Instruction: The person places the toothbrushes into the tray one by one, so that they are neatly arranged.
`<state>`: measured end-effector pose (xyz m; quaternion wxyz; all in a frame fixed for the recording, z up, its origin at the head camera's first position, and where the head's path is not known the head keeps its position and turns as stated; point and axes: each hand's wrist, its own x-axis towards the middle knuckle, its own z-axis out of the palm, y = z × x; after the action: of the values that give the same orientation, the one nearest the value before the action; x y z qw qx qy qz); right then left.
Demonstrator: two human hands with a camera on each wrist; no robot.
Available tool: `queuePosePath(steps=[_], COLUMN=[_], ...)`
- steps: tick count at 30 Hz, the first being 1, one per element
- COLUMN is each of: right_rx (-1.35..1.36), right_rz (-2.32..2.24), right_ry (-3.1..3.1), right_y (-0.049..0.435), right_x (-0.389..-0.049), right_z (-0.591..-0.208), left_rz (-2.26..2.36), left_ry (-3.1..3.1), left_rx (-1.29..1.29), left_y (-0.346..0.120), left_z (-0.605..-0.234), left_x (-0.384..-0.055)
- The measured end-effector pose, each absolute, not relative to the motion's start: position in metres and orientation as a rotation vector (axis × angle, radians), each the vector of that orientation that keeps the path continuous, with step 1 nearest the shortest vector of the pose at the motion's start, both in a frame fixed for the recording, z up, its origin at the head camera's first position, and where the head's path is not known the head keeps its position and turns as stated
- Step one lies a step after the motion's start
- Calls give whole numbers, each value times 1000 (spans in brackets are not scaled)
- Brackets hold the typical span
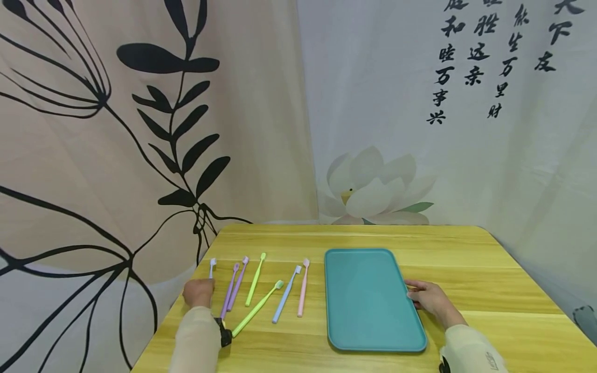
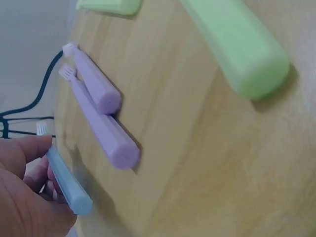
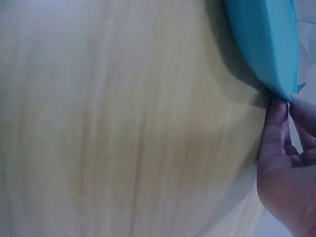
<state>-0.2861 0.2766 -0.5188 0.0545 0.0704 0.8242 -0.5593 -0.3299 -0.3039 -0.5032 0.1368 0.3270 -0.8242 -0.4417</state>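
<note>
At the table's left side my left hand (image 1: 199, 293) pinches a light blue toothbrush (image 2: 68, 182) between thumb and fingers, its bristle head showing past them. Beside it lie two purple toothbrushes (image 1: 238, 285), close together. My right hand (image 1: 431, 300) is at the right edge of a teal tray (image 1: 373, 300); in the right wrist view its thumb and a finger pinch the rim from either side. The tray's surface is bare.
Between the left hand and the tray lie two green toothbrushes (image 1: 255, 280), a blue toothbrush (image 1: 286, 296) and a pink toothbrush (image 1: 303, 290) on the wooden table (image 1: 448, 248). A printed curtain (image 1: 266, 129) hangs behind the table.
</note>
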Motion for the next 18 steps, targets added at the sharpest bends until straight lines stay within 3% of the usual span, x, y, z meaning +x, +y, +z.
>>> queuePosePath(steps=[18], right_rx=[223], right_rz=[-1710], right_ry=[2506], right_y=[276], right_x=[-286], right_z=[-519], left_rz=[-1530], left_ry=[-2283], left_rx=[652], left_y=[-248], left_z=[-475], left_x=[-351])
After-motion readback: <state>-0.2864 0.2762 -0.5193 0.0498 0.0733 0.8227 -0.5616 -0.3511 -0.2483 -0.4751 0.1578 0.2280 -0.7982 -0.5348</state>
